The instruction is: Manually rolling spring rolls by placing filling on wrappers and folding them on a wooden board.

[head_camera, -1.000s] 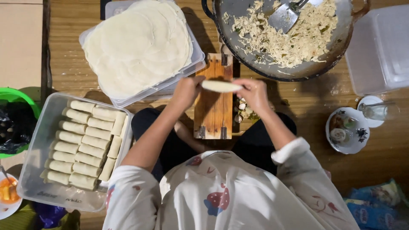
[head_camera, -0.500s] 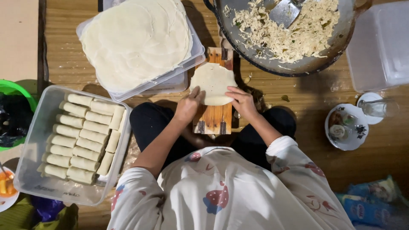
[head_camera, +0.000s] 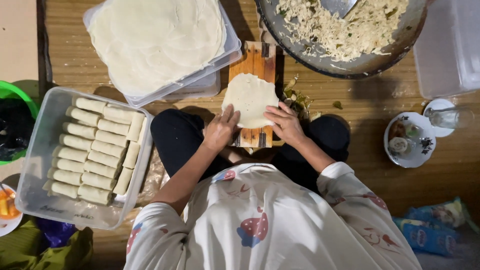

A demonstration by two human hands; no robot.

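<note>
With my left hand [head_camera: 220,131] and right hand [head_camera: 286,124] pressing flat, fingers spread, on the near edge of the round wrapper [head_camera: 250,99] lying on the wooden board [head_camera: 256,62], I should smooth it evenly.

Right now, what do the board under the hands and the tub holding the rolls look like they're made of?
Board: apparently wood, warm brown with visible grain, matte finish. Tub: seemingly clear plastic, slightly cloudy; the rolls and floor show through its walls.

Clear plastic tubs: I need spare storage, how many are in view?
3: left tub holding pale rolls, top tub holding round wrappers, right-edge tub; another may sit stacked under the top one.
</note>
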